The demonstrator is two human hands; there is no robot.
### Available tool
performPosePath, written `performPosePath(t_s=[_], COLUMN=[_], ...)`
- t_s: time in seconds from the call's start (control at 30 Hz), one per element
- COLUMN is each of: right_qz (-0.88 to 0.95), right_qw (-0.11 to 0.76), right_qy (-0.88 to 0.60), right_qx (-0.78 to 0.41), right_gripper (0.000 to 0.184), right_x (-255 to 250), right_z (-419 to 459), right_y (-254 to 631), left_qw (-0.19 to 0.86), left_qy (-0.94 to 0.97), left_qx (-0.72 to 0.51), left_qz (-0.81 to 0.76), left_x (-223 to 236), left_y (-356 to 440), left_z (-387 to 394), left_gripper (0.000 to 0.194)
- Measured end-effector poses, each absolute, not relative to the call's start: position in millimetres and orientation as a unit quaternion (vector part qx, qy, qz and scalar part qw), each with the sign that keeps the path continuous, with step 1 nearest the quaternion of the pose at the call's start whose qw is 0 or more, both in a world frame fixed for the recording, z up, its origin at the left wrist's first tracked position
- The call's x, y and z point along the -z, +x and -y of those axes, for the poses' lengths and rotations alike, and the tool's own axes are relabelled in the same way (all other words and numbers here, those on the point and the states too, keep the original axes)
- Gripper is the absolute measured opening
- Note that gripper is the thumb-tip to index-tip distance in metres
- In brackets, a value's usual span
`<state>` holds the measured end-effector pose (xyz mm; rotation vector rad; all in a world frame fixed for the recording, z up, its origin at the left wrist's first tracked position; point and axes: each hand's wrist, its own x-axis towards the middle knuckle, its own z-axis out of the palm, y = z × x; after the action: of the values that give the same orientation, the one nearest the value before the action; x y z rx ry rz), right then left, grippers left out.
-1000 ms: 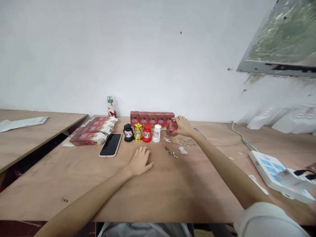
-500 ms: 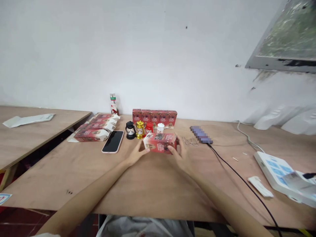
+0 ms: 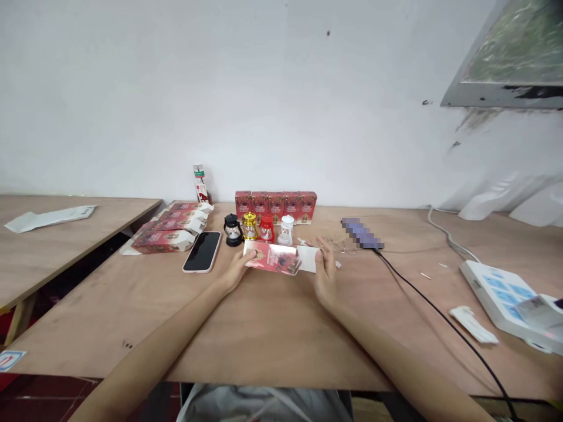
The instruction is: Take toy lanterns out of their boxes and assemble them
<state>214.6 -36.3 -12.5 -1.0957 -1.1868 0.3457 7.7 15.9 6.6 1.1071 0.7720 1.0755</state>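
Observation:
A red printed cardboard box (image 3: 273,258) is held level above the table, close in front of the lanterns. My left hand (image 3: 237,271) grips its left end, thumb on top. At the box's right end a white piece (image 3: 308,258) sticks out; whether it is an opened flap or an insert I cannot tell. My right hand (image 3: 326,274) is closed on that white piece. Behind the box stand four-colour miniature lanterns in a row: a black lantern (image 3: 233,230), a gold lantern (image 3: 250,227), a red lantern (image 3: 266,229) and a white lantern (image 3: 286,230).
Several upright red boxes (image 3: 276,205) line the wall. Unfolded cartons (image 3: 162,239) and a phone (image 3: 202,252) lie left, near a bottle (image 3: 201,184). Rightward are thin wire pieces (image 3: 347,248), a blurred-out phone (image 3: 361,233) on a black cable (image 3: 422,299) and a power strip (image 3: 505,302).
My right hand has brought a red box from beside the row to the table's middle, where both hands took it. Its right end now shows a white piece drawn out.

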Motion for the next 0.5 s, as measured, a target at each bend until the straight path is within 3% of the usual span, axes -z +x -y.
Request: performPosePath(t_s=[0.2,0.37,0.5], right_qz=[0.613,0.592,0.584], right_qw=[0.585,0.587,0.59], right_qy=[-0.506,-0.521,-0.518], right_qx=[-0.161,-0.182,-0.207], right_gripper=[0.038,0.041,0.029], right_x=[1,5,15], right_z=[46,41,35], right_y=[212,214,214], left_qw=[0.679,0.673,0.671], left_qy=[0.443,0.451,0.457], left_qx=[-0.494,-0.489,-0.49], left_qz=[-0.315,-0.322,-0.318], left_x=[-4,-3,-5], left_y=[4,4,4], left_z=[-25,-24,-24], left_gripper=[0.042,0.043,0.042])
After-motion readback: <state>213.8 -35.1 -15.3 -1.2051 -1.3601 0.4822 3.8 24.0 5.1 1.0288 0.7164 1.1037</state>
